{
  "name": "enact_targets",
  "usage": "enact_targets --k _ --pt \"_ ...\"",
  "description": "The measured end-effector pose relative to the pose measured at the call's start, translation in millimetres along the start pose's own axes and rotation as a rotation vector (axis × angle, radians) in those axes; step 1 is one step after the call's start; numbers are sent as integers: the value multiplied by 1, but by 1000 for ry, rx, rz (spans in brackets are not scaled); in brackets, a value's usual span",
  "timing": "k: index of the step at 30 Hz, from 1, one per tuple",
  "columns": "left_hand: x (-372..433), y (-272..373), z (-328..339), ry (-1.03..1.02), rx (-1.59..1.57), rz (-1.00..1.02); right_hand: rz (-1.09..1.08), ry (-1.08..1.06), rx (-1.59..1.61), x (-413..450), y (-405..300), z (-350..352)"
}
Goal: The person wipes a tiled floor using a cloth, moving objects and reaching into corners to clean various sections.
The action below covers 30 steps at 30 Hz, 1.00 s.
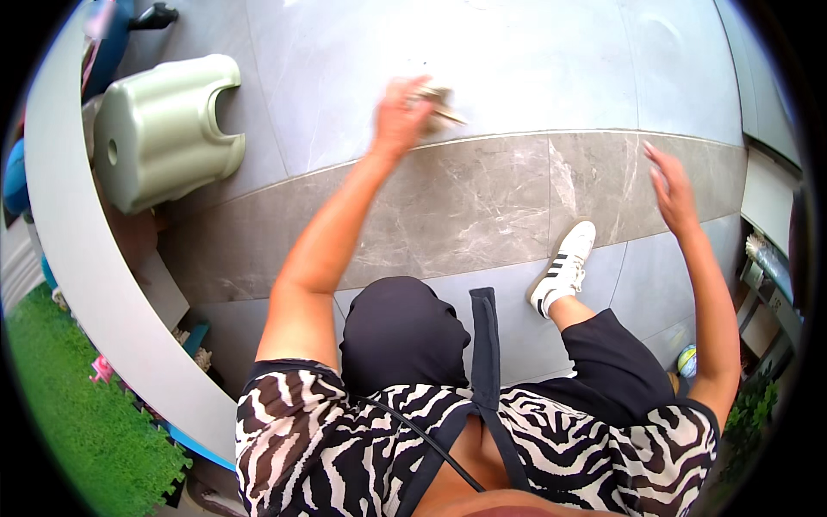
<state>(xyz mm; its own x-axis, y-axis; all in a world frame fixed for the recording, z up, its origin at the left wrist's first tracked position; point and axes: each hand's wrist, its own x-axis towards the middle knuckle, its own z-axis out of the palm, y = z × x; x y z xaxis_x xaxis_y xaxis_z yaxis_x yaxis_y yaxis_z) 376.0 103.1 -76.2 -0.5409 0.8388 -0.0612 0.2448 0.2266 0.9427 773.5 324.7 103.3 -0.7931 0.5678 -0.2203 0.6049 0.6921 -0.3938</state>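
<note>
My left hand (397, 119) is closed around a small beige-and-brown object (439, 110), perhaps a crumpled cloth. Motion blur hides its exact kind; a thin strip sticks out towards the right. It is over the pale grey floor tiles (517, 71), close to the seam with a brown marbled tile band (452, 207). Whether it touches the floor I cannot tell. My right hand (673, 190) is held out on the right above the brown band, fingers somewhat apart and nothing in it.
A pale green plastic stool (168, 129) lies on its side at the left, beside a curved white counter edge (84, 258). Green artificial turf (77, 400) and a pink toy figure (101, 368) are beyond it. My white sneaker (568, 262) stands near a small ball (688, 360) and shelving (769, 291).
</note>
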Motion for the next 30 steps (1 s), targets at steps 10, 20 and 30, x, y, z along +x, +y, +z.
enact_targets --k 10,20,30 --pt "47 -27 21 131 905 43 1214 239 429 -387 48 167" --pt "78 83 101 -398 -210 47 1152 30 653 -285 -3 177" --pt "237 -69 -56 384 1003 -139 1079 -226 682 -317 0 204"
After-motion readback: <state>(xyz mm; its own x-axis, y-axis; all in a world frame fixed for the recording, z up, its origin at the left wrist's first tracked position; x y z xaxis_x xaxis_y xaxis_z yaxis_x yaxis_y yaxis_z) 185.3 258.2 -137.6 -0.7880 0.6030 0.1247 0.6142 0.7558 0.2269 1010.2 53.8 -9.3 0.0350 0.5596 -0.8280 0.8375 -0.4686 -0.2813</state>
